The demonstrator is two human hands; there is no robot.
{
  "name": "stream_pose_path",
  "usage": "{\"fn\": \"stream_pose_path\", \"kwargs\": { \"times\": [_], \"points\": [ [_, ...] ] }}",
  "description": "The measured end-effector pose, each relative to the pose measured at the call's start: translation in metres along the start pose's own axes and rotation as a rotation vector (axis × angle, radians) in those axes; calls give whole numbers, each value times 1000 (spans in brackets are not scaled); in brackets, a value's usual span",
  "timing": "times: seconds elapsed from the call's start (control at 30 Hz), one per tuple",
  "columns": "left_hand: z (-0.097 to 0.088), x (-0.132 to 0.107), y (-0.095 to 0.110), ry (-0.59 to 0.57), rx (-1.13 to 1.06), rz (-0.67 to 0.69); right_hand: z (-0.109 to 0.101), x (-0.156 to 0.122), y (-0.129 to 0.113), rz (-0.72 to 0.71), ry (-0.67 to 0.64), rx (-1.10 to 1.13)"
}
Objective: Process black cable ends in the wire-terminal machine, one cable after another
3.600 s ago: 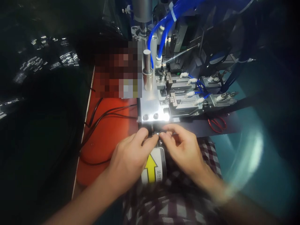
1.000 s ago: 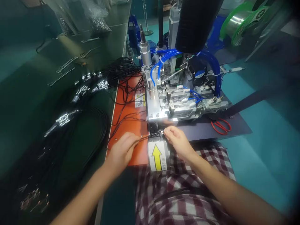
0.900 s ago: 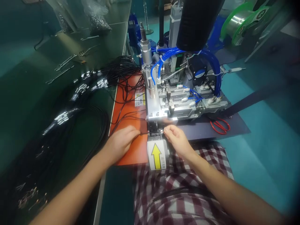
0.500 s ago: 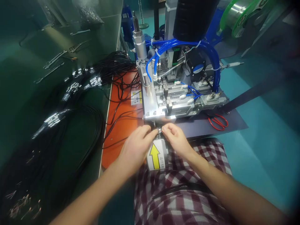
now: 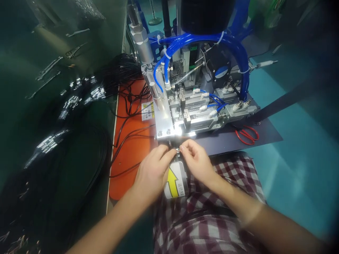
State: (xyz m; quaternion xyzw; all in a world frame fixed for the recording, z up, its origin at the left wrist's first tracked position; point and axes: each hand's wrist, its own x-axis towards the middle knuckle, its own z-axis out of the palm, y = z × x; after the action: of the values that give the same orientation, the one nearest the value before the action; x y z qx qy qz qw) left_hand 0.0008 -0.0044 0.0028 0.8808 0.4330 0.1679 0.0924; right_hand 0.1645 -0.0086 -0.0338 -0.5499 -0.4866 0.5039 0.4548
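Observation:
At the front end of the machine, my left hand and my right hand meet with fingertips pinched. Between them is a small silver metal connector, too small to make out fully. My left thumb and finger close on its left side, my right fingertips on its right side. A black cable runs over the orange board toward my left hand, where it passes out of sight. Just below my fingers lies a white plate with a yellow arrow.
Black cables with silver ends lie in bundles on the dark green table at left. More cables cross the orange board. Blue air hoses arch over the machine. Red-handled scissors lie on the grey base at right.
The view has shifted a little, so the machine and table sit further left. My hands stay together at the small connector, with little change in their grip.

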Motion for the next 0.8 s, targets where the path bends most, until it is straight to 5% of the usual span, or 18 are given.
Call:
{"fn": "stream_pose_path", "kwargs": {
  "times": [0.33,0.53,0.63,0.8],
  "points": [
    [5,-3,-1,49,-60,-18,5,1,-3,145,-14,144],
    [-13,-44,-31,166,74,-173,2,-1,-4,155,-40,184],
    [-25,-61,-46,161,-45,-255,1,-1,-2,148,-55,201],
    [-43,-61,-64,98,-246,-162,1,2,1,137,-61,212]
  ]
}}
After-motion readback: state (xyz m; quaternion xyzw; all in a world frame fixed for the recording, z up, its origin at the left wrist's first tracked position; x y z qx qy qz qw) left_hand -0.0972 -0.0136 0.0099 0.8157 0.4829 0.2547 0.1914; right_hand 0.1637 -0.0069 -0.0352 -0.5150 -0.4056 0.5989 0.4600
